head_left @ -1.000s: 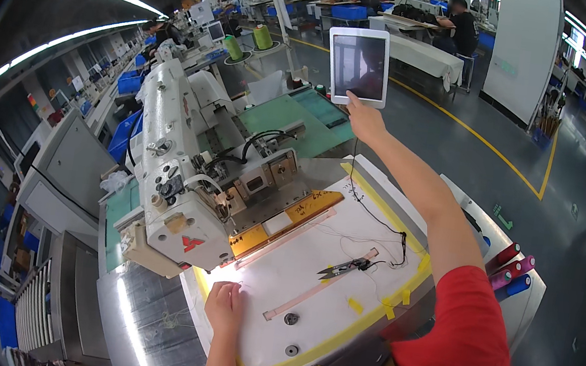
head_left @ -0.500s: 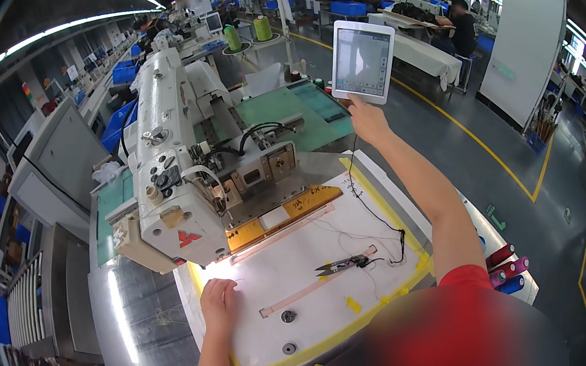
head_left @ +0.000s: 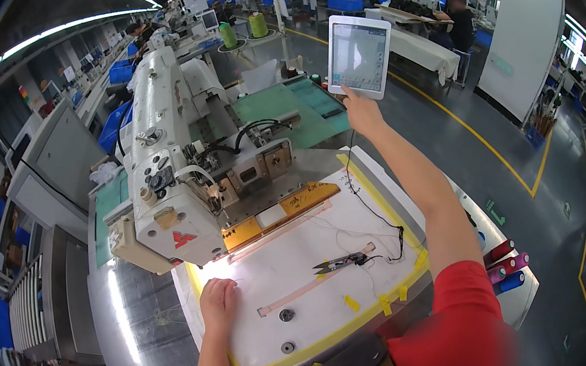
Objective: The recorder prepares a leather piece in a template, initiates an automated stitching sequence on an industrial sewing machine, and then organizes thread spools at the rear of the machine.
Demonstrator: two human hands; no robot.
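My right hand reaches up to a white tablet with a lit screen, index finger stretched to its lower edge. My left hand lies at the left of the white work board, below the head of a white industrial sewing machine, fingers curled together; what they hold, if anything, is hidden. Black thread snips and loose threads are on the board, with two small round metal parts, one below the other. An amber plate lies along the machine's bed.
Several thread cones stand at the right, and green spools behind the machine. A steel surface adjoins the board on the left. Beyond are a grey floor with yellow lines, a white pillar and other people at benches.
The tablet's screen has gone from dark to lit. My right finger remains at its lower edge and my left hand by the machine. The whole view has shifted slightly.
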